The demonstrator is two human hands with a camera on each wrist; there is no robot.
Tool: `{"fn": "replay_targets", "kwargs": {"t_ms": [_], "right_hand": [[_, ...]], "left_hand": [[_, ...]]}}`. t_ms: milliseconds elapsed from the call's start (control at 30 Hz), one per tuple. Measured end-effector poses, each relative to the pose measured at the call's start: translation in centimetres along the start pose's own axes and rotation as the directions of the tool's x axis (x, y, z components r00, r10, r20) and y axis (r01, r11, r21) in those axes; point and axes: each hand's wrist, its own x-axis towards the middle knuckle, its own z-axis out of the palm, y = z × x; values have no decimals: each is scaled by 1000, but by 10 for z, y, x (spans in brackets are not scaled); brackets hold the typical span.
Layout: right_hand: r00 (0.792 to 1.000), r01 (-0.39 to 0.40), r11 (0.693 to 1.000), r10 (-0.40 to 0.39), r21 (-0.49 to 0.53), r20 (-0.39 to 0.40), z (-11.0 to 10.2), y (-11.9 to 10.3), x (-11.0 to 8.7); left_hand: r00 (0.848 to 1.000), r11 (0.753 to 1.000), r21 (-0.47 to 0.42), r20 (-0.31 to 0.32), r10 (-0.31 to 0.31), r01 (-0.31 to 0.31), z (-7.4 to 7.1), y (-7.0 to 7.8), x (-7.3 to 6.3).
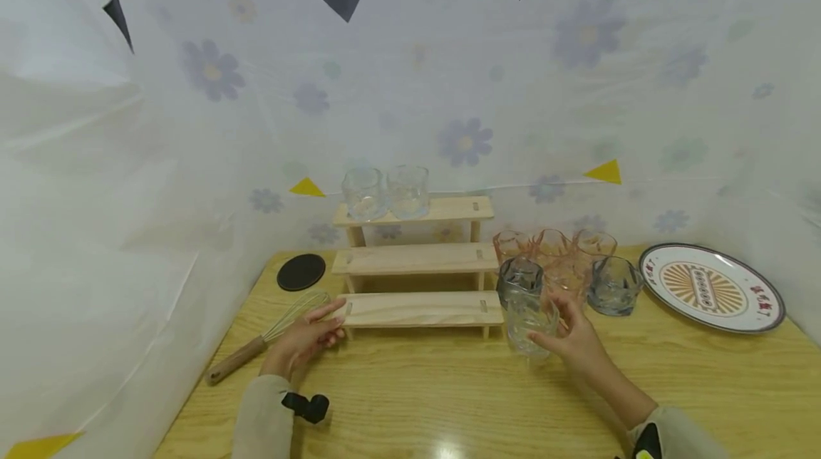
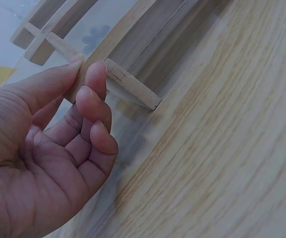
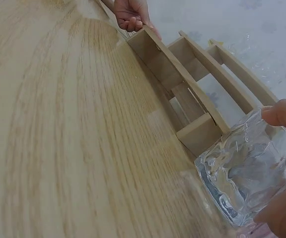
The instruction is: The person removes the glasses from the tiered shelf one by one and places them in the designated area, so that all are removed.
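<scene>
A three-step wooden shelf (image 1: 417,309) stands on the table, its lowest step toward me. My left hand (image 1: 308,336) pinches the left end of that lowest step between thumb and forefinger; in the left wrist view the other fingers curl loosely below the board (image 2: 118,42). My right hand (image 1: 574,334) grips a clear glass (image 1: 531,327) near the shelf's right end, thumb and fingers on its sides. The right wrist view shows this wavy-walled glass (image 3: 247,168) close up by the shelf's end. Two clear glasses (image 1: 386,195) stand on the top step, at its left.
Behind my right hand stand several pink glasses (image 1: 595,241) and two grey glasses (image 1: 614,288). A patterned plate (image 1: 712,288) lies at the right. On the left are a black round coaster (image 1: 301,272) and a whisk (image 1: 240,359). A flowered curtain (image 1: 385,74) hangs behind the table.
</scene>
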Motion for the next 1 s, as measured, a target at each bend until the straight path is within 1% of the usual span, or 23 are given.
{"fn": "replay_targets", "kwargs": {"t_ms": [333,633,1000], "right_hand": [[999,-44,999,44,4,-1,2,6,1],[998,-56,998,56,-3,-7,2,10,3],[998,-56,997,58,-44,23,-1,9,1]], "left_hand": [[1000,1000,2,3,0,0,0,0,0],[1000,1000,-5,0,6,-6,-2,-3,2],[1000,1000,-21,6,2,-2,-1,-1,0]]}}
